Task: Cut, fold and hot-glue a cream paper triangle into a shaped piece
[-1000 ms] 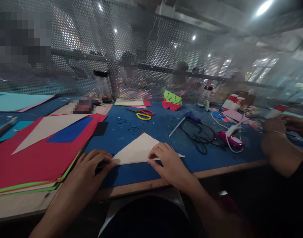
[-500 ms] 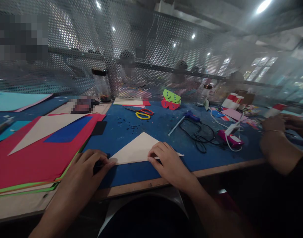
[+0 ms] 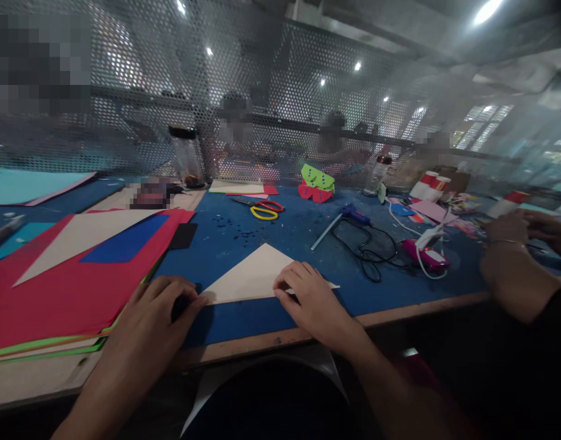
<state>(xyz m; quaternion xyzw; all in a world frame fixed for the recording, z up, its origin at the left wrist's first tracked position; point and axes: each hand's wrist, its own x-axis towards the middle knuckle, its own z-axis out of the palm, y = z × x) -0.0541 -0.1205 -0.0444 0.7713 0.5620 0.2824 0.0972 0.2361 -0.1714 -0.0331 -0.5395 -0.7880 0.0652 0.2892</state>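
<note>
A cream sheet of paper (image 3: 248, 275), folded to a triangle, lies on the blue table top with its point facing away from me. At its left corner, my left hand (image 3: 164, 315) has thumb and forefinger closed on the paper's tip. The thumb and curled fingers of my right hand (image 3: 308, 299) pinch the lower edge, right of the middle. That hand covers part of the right side, and a thin right corner sticks out beyond it.
Red paper sheets (image 3: 124, 299) are stacked at left. Scissors (image 3: 264, 211) lie behind the folded sheet. A blue glue gun (image 3: 354, 215) with a black cord and a pink device (image 3: 427, 256) lie to the right. Another person's hand (image 3: 507, 229) is at far right.
My left thumb has slid very slightly left at the paper's corner. The folded sheet and my right hand are practically unmoved.
</note>
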